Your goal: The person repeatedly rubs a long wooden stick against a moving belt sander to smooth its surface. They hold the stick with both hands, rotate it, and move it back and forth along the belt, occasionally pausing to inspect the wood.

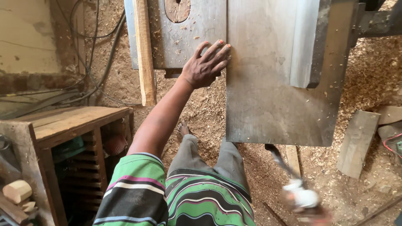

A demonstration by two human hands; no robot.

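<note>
Left hand is lying flat, fingers spread apart, on the grey metal surface, gripping nothing. Wood strip is resting just left of it. Right hand is blurring low, closed on a white-handled tool. Plank is lying on the sawdust floor.

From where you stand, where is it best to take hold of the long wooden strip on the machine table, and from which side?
Probably its near end, which overhangs the metal table edge. The wooden strip lies flat and narrow, so fingers can wrap around that free end from below and the left. The left hand rests flat nearby.
</note>
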